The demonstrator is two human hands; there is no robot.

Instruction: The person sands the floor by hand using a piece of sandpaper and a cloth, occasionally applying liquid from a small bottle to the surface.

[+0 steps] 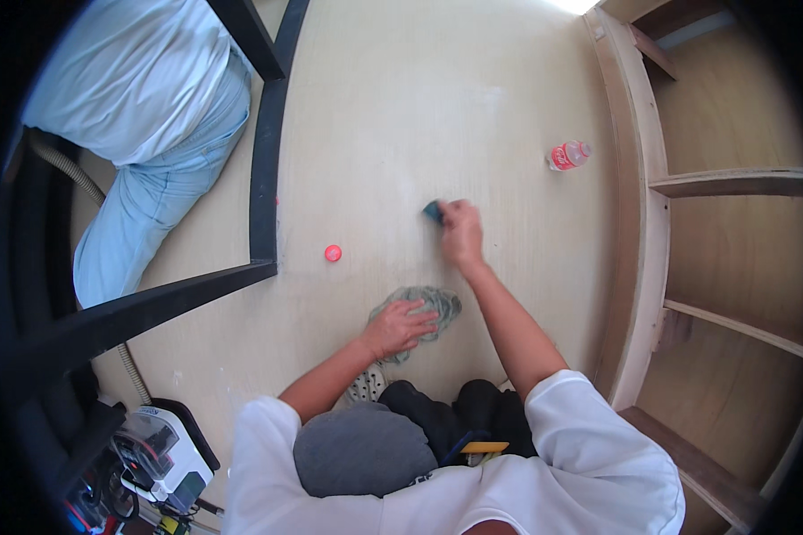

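Note:
My right hand (461, 234) reaches forward over the pale wooden board (393, 116) and grips a small dark teal block (433, 211), pressed against the surface. My left hand (400, 327) lies flat on a crumpled grey-green cloth (435, 303) close to my knees, fingers spread over it. A faint whitish smear shows on the board beyond the block.
A small red bottle cap (333, 253) lies left of my hands. A plastic bottle with a red label (567, 156) lies on its side at the right. A black frame (263, 178) borders the left, a person in light blue (143, 134) behind it. Wooden shelves (732, 183) stand right.

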